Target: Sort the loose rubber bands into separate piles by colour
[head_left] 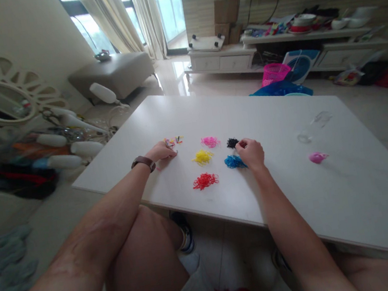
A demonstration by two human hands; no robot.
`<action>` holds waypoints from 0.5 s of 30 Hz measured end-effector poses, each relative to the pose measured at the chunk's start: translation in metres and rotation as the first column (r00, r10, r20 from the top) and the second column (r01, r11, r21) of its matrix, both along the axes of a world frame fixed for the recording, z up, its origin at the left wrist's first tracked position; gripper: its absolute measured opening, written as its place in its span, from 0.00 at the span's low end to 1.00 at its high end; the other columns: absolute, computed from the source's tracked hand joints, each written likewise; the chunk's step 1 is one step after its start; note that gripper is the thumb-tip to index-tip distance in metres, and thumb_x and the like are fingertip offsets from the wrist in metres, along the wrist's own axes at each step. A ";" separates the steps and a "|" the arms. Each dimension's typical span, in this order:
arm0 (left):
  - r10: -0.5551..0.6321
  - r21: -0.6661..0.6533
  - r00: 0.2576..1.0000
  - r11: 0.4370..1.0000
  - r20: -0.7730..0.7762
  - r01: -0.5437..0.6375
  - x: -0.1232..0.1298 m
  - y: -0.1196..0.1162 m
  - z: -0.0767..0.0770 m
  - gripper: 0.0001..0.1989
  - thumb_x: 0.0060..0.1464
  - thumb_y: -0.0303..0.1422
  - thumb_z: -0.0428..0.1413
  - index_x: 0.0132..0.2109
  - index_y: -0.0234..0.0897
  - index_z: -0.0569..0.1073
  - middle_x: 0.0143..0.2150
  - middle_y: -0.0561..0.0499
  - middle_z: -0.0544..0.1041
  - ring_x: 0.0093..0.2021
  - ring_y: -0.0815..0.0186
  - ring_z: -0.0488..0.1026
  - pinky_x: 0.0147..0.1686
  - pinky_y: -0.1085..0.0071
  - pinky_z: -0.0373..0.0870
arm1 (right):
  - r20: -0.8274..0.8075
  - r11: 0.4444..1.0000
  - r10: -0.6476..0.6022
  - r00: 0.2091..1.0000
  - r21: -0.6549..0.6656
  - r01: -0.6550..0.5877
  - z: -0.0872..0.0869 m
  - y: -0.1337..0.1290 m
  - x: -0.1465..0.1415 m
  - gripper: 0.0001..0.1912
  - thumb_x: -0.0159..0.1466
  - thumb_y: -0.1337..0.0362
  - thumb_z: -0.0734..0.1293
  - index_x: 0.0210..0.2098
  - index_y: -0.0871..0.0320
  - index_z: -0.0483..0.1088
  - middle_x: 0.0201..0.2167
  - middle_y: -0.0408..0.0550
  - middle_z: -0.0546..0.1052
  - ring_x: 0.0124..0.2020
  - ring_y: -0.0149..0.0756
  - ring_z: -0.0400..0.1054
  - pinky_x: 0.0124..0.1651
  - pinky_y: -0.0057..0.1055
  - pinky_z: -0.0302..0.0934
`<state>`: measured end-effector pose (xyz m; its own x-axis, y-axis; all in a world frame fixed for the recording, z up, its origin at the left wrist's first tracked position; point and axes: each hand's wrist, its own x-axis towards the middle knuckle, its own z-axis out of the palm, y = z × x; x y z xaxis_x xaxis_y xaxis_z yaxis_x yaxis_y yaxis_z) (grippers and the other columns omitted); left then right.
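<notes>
My left hand (162, 151), with a brown watch on its wrist, rests on the white table with its fingers pinched together; what they hold is too small to make out. Just beyond it lies a small mixed-colour pile of rubber bands (179, 140). At the edge of a black pile of rubber bands (232, 143), my right hand (252, 152) is closed, and its fingertips hide anything between them. Beside that hand is a blue pile (233, 161). Pink (210, 141), yellow (202, 157) and red (205, 181) piles of bands lie between my hands.
On the table's right side are a pink object (317, 157) and a clear plastic item (320, 119). The white table's (296, 198) front edge runs above my legs. Beyond stand a pink basket (275, 73), a low cabinet (220, 61) and a grey ottoman (114, 74).
</notes>
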<state>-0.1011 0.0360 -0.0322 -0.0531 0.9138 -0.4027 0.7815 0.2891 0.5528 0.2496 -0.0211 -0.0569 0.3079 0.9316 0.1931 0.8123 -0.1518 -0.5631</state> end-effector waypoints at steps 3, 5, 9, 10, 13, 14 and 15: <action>-0.007 -0.004 1.000 1.000 0.015 0.007 0.001 -0.001 0.002 0.09 0.34 0.33 0.66 0.22 0.35 0.74 0.20 0.52 0.69 0.24 0.67 0.66 0.22 0.72 0.57 | 0.000 1.000 0.005 1.000 -0.002 -0.005 0.000 0.000 0.000 0.10 0.60 0.58 0.65 0.32 0.52 0.78 0.35 0.47 0.82 0.37 0.41 0.74 0.38 0.31 0.60; -0.010 -0.005 1.000 1.000 0.027 0.010 0.002 -0.002 0.003 0.09 0.34 0.33 0.66 0.21 0.35 0.73 0.19 0.52 0.69 0.23 0.67 0.65 0.22 0.72 0.57 | -0.002 1.000 0.002 1.000 -0.010 -0.002 0.000 0.000 0.000 0.10 0.60 0.58 0.65 0.32 0.52 0.79 0.35 0.48 0.82 0.37 0.40 0.74 0.38 0.31 0.61; -0.002 -0.008 0.999 1.000 0.038 0.002 0.002 -0.003 0.004 0.10 0.32 0.33 0.66 0.21 0.36 0.73 0.19 0.51 0.69 0.23 0.66 0.65 0.22 0.72 0.57 | -0.001 1.000 -0.004 1.000 -0.025 0.004 0.001 0.000 -0.001 0.10 0.60 0.58 0.66 0.34 0.52 0.79 0.36 0.48 0.83 0.37 0.40 0.74 0.39 0.30 0.61; -0.002 -0.006 0.999 1.000 0.039 0.002 0.002 -0.004 0.004 0.10 0.32 0.33 0.66 0.21 0.36 0.73 0.19 0.51 0.69 0.23 0.66 0.65 0.22 0.72 0.57 | 0.000 1.000 -0.003 1.000 -0.024 0.003 0.001 -0.001 -0.001 0.10 0.60 0.58 0.65 0.34 0.52 0.79 0.36 0.48 0.83 0.37 0.40 0.74 0.39 0.30 0.61; -0.011 -0.003 0.999 1.000 0.035 0.011 0.003 -0.005 0.005 0.09 0.33 0.33 0.66 0.21 0.35 0.73 0.19 0.52 0.69 0.23 0.66 0.65 0.22 0.72 0.57 | 0.001 1.000 0.006 1.000 -0.015 -0.006 0.002 -0.001 -0.001 0.10 0.61 0.58 0.65 0.33 0.52 0.79 0.35 0.48 0.82 0.37 0.40 0.74 0.39 0.30 0.61; -0.018 -0.002 0.999 1.000 0.034 0.018 0.003 -0.005 0.006 0.09 0.33 0.33 0.65 0.20 0.35 0.73 0.19 0.52 0.69 0.23 0.67 0.64 0.22 0.72 0.57 | 0.002 1.000 0.010 1.000 -0.013 -0.010 0.002 -0.001 -0.001 0.10 0.61 0.58 0.65 0.33 0.52 0.79 0.35 0.48 0.82 0.37 0.40 0.74 0.39 0.30 0.61; -0.026 -0.001 0.999 1.000 0.032 0.026 0.004 -0.006 0.006 0.09 0.34 0.33 0.65 0.20 0.35 0.72 0.19 0.52 0.68 0.23 0.67 0.64 0.22 0.72 0.57 | 0.002 1.000 0.012 1.000 -0.013 -0.012 0.002 -0.002 -0.001 0.11 0.61 0.58 0.65 0.33 0.52 0.79 0.35 0.48 0.82 0.37 0.40 0.74 0.39 0.30 0.61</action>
